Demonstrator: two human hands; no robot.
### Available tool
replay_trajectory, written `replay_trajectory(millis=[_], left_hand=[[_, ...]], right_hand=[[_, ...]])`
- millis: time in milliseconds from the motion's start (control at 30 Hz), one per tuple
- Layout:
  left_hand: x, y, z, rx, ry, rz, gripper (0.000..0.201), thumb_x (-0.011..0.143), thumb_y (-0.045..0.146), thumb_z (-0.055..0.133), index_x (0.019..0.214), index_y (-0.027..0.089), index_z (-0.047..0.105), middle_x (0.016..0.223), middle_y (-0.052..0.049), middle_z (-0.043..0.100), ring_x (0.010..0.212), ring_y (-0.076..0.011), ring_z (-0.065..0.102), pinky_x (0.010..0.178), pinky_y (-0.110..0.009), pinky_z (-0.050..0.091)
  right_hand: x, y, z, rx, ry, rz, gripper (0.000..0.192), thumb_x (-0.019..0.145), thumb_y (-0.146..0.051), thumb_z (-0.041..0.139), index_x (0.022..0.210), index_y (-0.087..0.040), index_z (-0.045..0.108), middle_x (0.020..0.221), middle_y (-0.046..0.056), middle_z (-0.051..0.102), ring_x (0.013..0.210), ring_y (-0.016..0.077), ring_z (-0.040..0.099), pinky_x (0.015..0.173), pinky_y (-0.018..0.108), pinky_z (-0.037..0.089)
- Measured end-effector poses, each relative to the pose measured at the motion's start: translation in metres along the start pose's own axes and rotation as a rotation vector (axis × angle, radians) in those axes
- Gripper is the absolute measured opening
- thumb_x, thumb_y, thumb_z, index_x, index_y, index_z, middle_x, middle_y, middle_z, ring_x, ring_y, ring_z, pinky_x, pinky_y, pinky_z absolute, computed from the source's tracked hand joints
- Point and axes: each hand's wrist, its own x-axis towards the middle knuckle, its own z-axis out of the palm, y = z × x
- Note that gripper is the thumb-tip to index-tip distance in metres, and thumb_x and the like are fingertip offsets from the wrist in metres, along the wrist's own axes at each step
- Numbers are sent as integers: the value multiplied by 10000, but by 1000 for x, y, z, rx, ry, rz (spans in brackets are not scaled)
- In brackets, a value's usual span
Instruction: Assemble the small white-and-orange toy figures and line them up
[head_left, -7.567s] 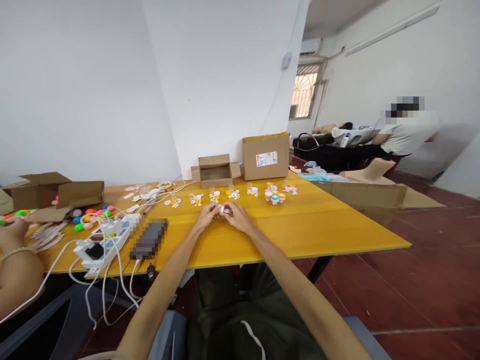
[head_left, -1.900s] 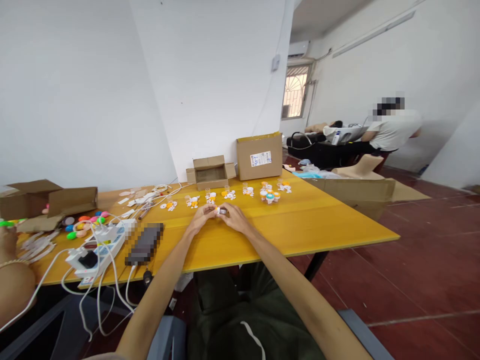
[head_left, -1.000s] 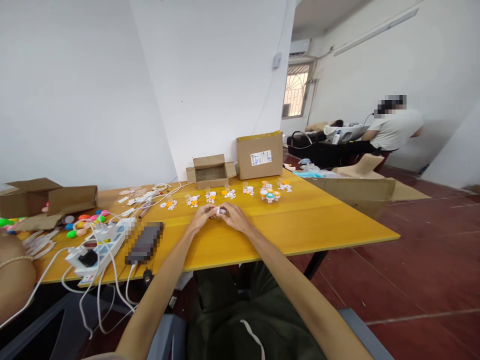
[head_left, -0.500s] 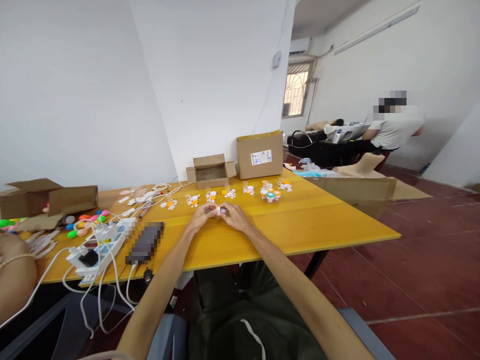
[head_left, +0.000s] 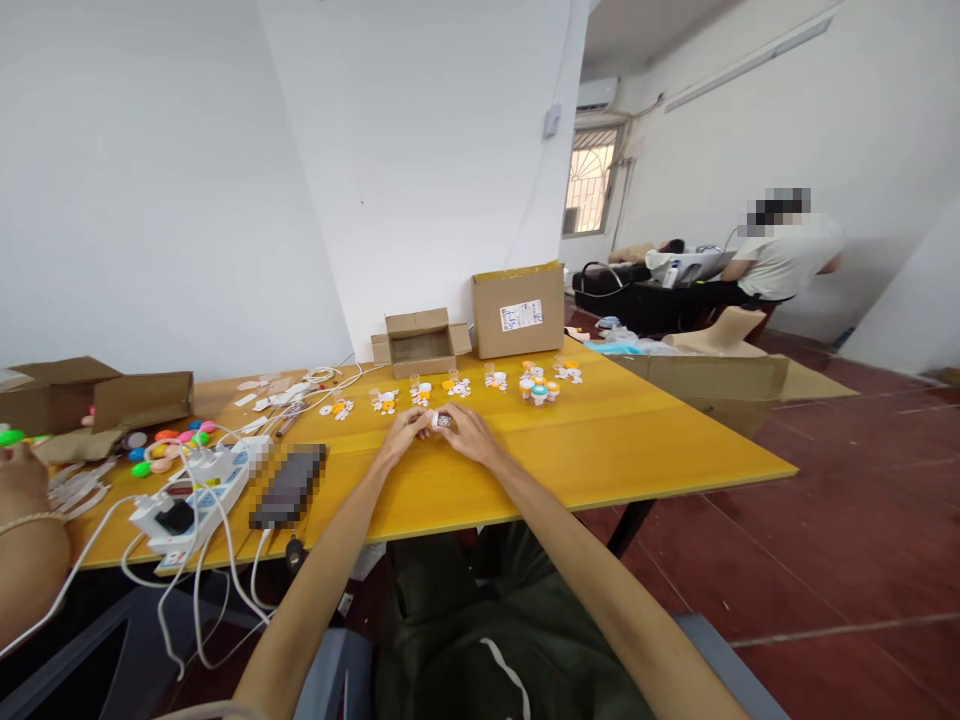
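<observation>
Just above the table [head_left: 600,450], both my hands meet around a small white cup-like piece with a dark printed pattern [head_left: 442,421]. My left hand [head_left: 407,432] has its fingers closed on the piece's left side. From the other side, the fingers of my right hand [head_left: 468,433] grip it, partly covering it. Beyond the hands lie small heaps of white and orange plastic parts [head_left: 455,387], some with clear cups. To the right stands a cluster of similar capped pieces [head_left: 540,390], with orange and teal tops.
An open cardboard box [head_left: 421,345] and a taller carton [head_left: 519,312] stand at the back. Left are a power strip [head_left: 240,475] with cables, a blurred-out dark device [head_left: 289,487], colourful balls [head_left: 161,450] and another person's arm [head_left: 30,550]. Someone sits far right [head_left: 787,260].
The piece between my hands has turned, so its orange part no longer shows and the printed pattern is plainer. At the left, the other person's hand has moved toward a green ball.
</observation>
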Motion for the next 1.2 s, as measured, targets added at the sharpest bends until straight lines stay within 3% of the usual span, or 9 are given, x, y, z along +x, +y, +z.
replay_trajectory(millis=[567,1200], left_hand=[[-3,2,-1,-47,-8,26,375,673,455,822,913,184,725,908,-46,729,845,-187,643,774,-290,488],[-1,-3,-2,-77,-8,-16,377,639,408,852,911,175,734,914,-58,741,900,-204,660,866,-331,499]], right_hand=[[0,6,2,10,1,17,125,843,-224,629,961,-243,665,964,41,713,898,208,657,793,307,494],[1,6,2,13,0,28,104,837,-207,646,933,-239,671,950,38,715,888,203,659,794,306,495]])
